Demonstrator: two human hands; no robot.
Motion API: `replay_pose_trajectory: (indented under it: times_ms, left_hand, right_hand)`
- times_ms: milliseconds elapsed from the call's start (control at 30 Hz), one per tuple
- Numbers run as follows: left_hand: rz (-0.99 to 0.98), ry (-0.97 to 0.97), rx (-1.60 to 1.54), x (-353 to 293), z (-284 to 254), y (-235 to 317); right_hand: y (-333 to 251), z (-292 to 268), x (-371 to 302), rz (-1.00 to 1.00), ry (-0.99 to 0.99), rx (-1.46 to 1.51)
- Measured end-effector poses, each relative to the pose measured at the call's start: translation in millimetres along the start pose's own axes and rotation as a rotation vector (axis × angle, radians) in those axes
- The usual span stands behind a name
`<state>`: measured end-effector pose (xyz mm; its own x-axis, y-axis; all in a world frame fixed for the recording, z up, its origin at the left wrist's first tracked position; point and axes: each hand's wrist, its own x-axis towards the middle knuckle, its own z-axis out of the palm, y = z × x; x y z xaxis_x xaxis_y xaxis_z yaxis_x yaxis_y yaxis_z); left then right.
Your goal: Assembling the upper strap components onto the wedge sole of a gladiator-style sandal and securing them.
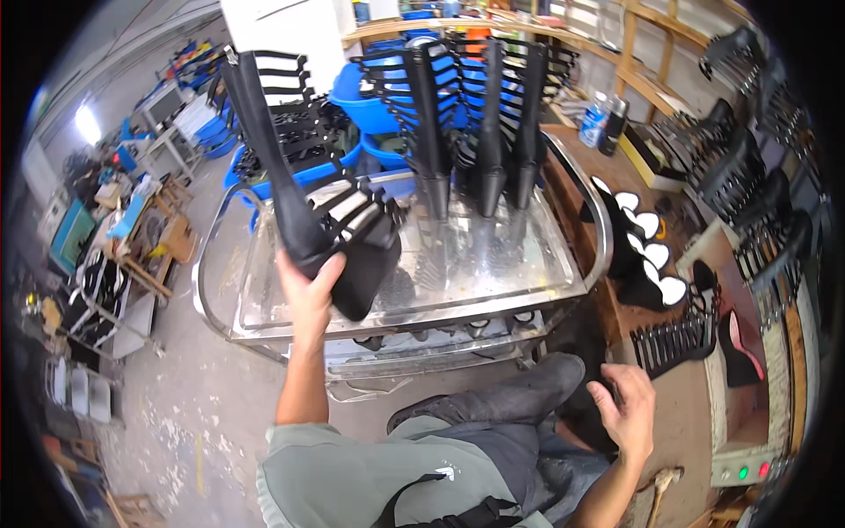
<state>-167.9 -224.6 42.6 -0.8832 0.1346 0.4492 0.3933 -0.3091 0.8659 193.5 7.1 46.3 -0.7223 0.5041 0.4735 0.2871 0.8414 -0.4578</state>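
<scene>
A tall black boot [302,231], smooth and slightly glossy along its shaft, tilts in the left hand [310,289] – shaft rising up and leftward, broad dark foot part [368,275] hanging toward the person. Narrow black straps [345,204] stick out rightward in a ladder-like row – all above the near left part of a metal cart [480,268]

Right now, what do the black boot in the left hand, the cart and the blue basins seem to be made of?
Held black boot: perhaps leather or imitation leather; smooth, softly shiny surface.
Cart: metal, likely stainless steel; silvery, reflective top.
Blue basins: probably plastic; smooth, evenly coloured walls.
</scene>
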Motion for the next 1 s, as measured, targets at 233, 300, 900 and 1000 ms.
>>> replay_pose_trajectory:
  times_ms: [233,300,900,1000]
  left_hand:
    - [0.214,0.261,0.376,103.3,71.0,-188.8]
    - [0.228,0.18,0.357,122.4,105.0,-209.0]
    - [0.368,-0.89,0.058,-121.5,247.0,-119.5]
    - [0.331,-1.099,0.024,-151.4,325.8,-111.5]
  right_hand:
    - [32.1,17.1,3.5,0.14,-0.167,0.177]
    - [33.3,-0.3,-17.9,0.185,-0.075,0.113]
    - [128.2,-32.4,-44.3,0.562,0.121,0.14]
    - [140.7,-71.6,-25.9,0.531,0.185,-0.001]
